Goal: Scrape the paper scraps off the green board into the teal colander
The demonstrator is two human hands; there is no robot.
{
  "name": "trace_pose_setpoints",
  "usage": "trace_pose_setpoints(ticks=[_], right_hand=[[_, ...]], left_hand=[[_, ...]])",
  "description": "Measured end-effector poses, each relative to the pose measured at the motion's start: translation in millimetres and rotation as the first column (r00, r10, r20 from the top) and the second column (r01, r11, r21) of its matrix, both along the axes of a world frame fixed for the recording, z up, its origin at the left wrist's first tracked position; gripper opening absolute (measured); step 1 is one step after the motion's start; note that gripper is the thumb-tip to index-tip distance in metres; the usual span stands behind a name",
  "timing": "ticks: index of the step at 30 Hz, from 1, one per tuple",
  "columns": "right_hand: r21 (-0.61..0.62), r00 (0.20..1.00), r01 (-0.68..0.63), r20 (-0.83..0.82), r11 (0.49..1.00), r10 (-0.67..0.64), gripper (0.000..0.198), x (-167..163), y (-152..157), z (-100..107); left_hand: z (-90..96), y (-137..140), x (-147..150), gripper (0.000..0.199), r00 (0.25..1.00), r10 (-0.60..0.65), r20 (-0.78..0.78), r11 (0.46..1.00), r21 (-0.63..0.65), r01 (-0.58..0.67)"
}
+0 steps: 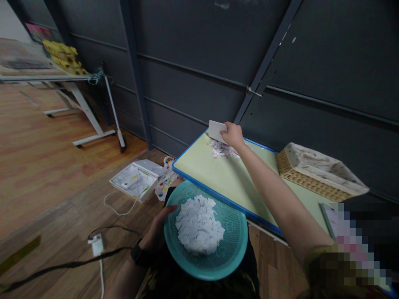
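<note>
My left hand point(160, 226) grips the left rim of a teal plastic colander point(235, 245), its thumb over the edge. White torn paper pieces point(199, 226) are heaped inside it. The colander sits over my lap, against the near edge of a pale yellow table point(199, 166) with a blue border. Stretched across the tabletop, my right hand point(232, 135) holds a flat white rectangular card point(217, 131) on its edge. Right beside the card's lower edge lies a small pile of paper scraps point(222, 149), some with pinkish marks.
A lined wicker basket point(314, 182) stands at the table's right end. On the floor at left are an open white box point(134, 180), a power strip point(97, 245) and cables. A dark panelled wall point(193, 62) rises behind the table; a wheeled white table point(84, 112) stands further left.
</note>
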State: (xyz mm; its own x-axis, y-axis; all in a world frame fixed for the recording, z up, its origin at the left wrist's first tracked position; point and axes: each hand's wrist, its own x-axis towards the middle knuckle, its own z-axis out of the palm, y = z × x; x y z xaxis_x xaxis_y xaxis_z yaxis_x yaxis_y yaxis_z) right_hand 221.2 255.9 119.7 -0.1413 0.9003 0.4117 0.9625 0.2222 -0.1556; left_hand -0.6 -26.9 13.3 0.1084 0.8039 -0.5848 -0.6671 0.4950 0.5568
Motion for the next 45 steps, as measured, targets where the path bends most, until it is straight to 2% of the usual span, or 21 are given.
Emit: trace_pose_setpoints(ticks=[5,11,18,24,31,35,37,40,43,45], right_hand=[[-0.023,0.998,-0.014,0.059,1.0,0.015,0.038,0,-2,0],[-0.081,0.979,-0.098,0.171,0.992,0.111,0.037,-7,-13,16],[-0.166,0.919,-0.224,0.294,0.96,0.265,0.036,-14,-48,36],[-0.186,0.898,-0.287,0.29,0.94,0.332,0.028,-3,-86,38],[-0.165,0.902,-0.421,0.027,0.892,0.43,0.014,32,-147,28],[-0.168,0.904,-0.401,-0.232,0.901,0.359,0.019,66,-159,13],[-0.188,0.863,-0.39,-0.415,0.901,0.287,0.027,82,-156,3],[-0.2,0.74,-0.36,-0.655,0.911,0.149,0.038,95,-149,-12],[-0.201,0.636,-0.364,-0.767,0.909,0.084,0.042,95,-145,-21],[-0.221,0.609,-0.399,-0.79,0.89,0.077,0.042,93,-144,-24]], left_hand=[[-6.7,1,-1,0.04,1.0,-0.021,0.003,1.0,0.002,0.021],[-17.4,2,-3,0.037,1.0,-0.018,0.012,0.999,0.03,0.018],[-12.8,2,-3,0.037,1.0,-0.026,0.002,0.999,0.036,0.026],[-8.3,5,-3,0.047,1.0,-0.018,-0.009,0.999,0.046,0.019],[-7.4,8,-4,0.053,0.998,0.029,-0.058,0.993,0.116,-0.022],[-12.0,8,-4,0.044,0.997,0.009,-0.074,0.993,0.118,0.0],[-13.4,9,-3,0.04,0.997,-0.006,-0.078,0.993,0.117,0.016],[-12.2,9,0,0.033,0.997,-0.025,-0.077,0.993,0.117,0.034],[-6.9,9,2,0.026,0.995,-0.031,-0.096,0.996,0.081,0.038],[-2.6,9,4,0.026,0.994,-0.002,-0.109,0.996,0.086,0.012]])
